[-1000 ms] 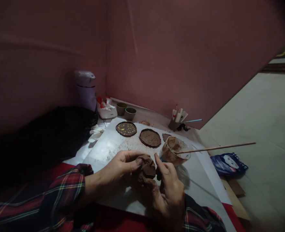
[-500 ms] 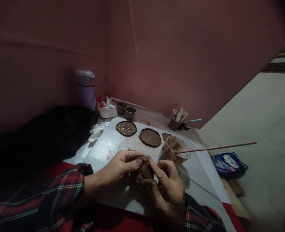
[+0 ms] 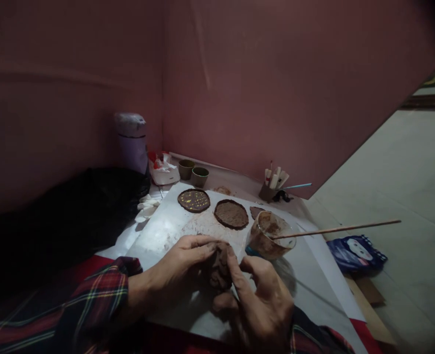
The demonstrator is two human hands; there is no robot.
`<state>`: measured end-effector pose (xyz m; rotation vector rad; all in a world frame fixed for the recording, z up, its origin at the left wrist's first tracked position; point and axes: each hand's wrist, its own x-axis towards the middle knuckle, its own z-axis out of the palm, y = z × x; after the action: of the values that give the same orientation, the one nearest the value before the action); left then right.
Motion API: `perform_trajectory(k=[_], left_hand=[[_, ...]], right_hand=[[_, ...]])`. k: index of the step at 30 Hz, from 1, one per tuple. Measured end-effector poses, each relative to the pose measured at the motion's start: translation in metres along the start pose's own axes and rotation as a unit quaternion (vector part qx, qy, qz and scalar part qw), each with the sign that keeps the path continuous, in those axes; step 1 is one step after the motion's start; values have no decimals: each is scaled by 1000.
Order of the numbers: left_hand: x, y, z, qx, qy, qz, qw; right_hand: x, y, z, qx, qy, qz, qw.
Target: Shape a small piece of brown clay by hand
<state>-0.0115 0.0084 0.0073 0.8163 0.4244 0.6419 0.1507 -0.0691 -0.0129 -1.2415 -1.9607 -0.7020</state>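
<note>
A lump of dark brown clay [image 3: 220, 269] is held between my two hands, above the near part of the white sheet [image 3: 158, 238]. My left hand [image 3: 182, 260] grips its left side, thumb along the top and the other fingers mostly hidden behind. On its right side my right hand [image 3: 260, 290] presses with the index finger, its thumb under the lower edge. Beyond the hands lie two flat brown clay discs with raised rims: a plain disc [image 3: 231, 215] and a disc with yellow specks [image 3: 194, 200]. A smaller clay piece [image 3: 255, 212] is partly hidden behind a glass bowl.
The clay-smeared glass bowl [image 3: 271, 236] with a long thin stick [image 3: 339, 228] stands right of my hands. At the back are two small cups [image 3: 200, 177], a holder with white sticks [image 3: 267, 191] and a purple bottle [image 3: 132, 145]. A black cloth-like heap [image 3: 73, 211] lies left; a blue packet [image 3: 357, 253] lies right.
The clay lump has been turned and looks more upright and narrower. My right hand has shifted slightly right and down, its thumb lower on the clay. The whole view has shifted a little.
</note>
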Motion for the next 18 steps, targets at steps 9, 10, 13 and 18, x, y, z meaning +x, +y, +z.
perform_trajectory(k=[9, 10, 13, 18], left_hand=[[2, 2, 1, 85, 3, 43, 995], [2, 4, 2, 95, 5, 44, 995], [1, 7, 6, 102, -19, 53, 993], [1, 7, 7, 96, -64, 63, 991]], right_hand=[[-7, -6, -2, 81, 50, 49, 994], [-7, -6, -2, 79, 53, 52, 994], [-4, -4, 0, 83, 60, 70, 992], [-2, -2, 2, 113, 39, 126, 985]])
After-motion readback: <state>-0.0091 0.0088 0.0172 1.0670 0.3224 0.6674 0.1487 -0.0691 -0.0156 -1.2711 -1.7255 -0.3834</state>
